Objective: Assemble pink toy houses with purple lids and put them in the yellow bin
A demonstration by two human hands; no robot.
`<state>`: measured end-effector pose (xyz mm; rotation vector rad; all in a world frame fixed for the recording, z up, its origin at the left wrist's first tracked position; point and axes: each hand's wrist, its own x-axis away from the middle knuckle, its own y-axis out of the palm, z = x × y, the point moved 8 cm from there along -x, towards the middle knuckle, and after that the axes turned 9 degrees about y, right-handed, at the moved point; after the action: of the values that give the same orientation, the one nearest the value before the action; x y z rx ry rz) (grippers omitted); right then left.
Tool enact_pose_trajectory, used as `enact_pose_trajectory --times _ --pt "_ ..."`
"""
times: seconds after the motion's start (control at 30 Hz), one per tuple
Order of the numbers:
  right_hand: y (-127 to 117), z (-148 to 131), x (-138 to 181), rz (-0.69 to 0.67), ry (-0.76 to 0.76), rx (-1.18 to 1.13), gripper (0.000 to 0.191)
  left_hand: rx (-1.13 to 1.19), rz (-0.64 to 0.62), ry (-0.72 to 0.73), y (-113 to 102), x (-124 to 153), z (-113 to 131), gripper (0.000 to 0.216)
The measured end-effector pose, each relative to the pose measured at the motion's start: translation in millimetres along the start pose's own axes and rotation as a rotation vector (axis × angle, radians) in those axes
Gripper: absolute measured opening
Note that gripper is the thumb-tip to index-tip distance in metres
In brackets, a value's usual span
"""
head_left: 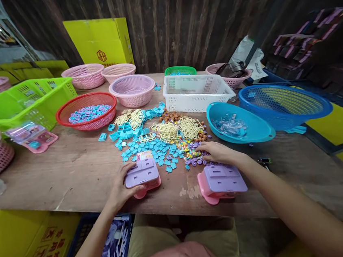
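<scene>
My left hand (120,188) is closed around the side of a small toy case (143,174) with a purple lid and a pink base, which rests on the table. A small printed card (144,156) shows just behind its lid. My right hand (218,152) reaches over the small purple pieces (192,162) at the right of the pile, thumb and fingers apart; whether a fingertip touches one is unclear. Under my right wrist stands a second purple-lidded toy case (224,178). Blue plastic pieces (158,151), cream part frames (167,131) and brown pieces (170,115) lie in front.
Behind the pile stand a white basket (199,104), a lilac basket (132,93) and a red basket (93,123). A blue bowl (260,132) of clear parts is to the right, beside a blue basket (290,121). A packaged toy (34,136) lies left.
</scene>
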<state>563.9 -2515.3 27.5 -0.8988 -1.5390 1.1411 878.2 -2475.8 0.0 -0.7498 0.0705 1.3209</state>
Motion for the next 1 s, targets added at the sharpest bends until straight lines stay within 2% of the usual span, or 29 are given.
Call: enact_pose_trajectory --times 0.13,0.23,0.43,0.57,0.67,0.77,0.83,0.93,1.0 --pt "-10.0 2.6 6.9 0.04 0.038 -0.019 0.033 0.138 0.015 -0.193 0.1 5.8 -9.8 0.074" --pt "-15.2 -9.9 13.7 0.057 0.071 0.023 0.028 0.232 -0.016 -0.304 4.9 8.6 -11.0 0.076" --pt "-18.0 -60.4 26.7 0.046 0.061 0.134 0.023 0.282 -0.024 -0.313 7.8 3.3 -3.9 0.071" --pt "-9.5 -72.8 9.5 -0.036 0.038 0.226 0.021 0.195 -0.06 -0.207 7.4 2.9 -4.0 0.067" --pt "6.1 -80.3 -15.5 -0.111 -0.048 0.259 0.022 0.107 -0.095 -0.113 8.6 2.8 -4.4 0.066" --pt "20.2 -89.4 -38.2 -0.122 -0.125 0.25 0.027 -0.007 -0.086 0.023 7.1 1.5 3.5 0.066" --pt "26.5 -94.9 -47.7 -0.114 -0.171 0.239 0.032 -0.127 0.002 0.136 1.4 3.8 16.3 0.064" --pt "31.5 -99.3 -53.3 -0.119 -0.231 0.209 0.027 -0.306 0.233 0.309 -5.5 19.4 46.8 0.054" --pt "32.4 -99.4 -54.4 -0.125 -0.247 0.188 0.022 -0.371 0.283 0.472 8.1 33.4 73.6 0.05"
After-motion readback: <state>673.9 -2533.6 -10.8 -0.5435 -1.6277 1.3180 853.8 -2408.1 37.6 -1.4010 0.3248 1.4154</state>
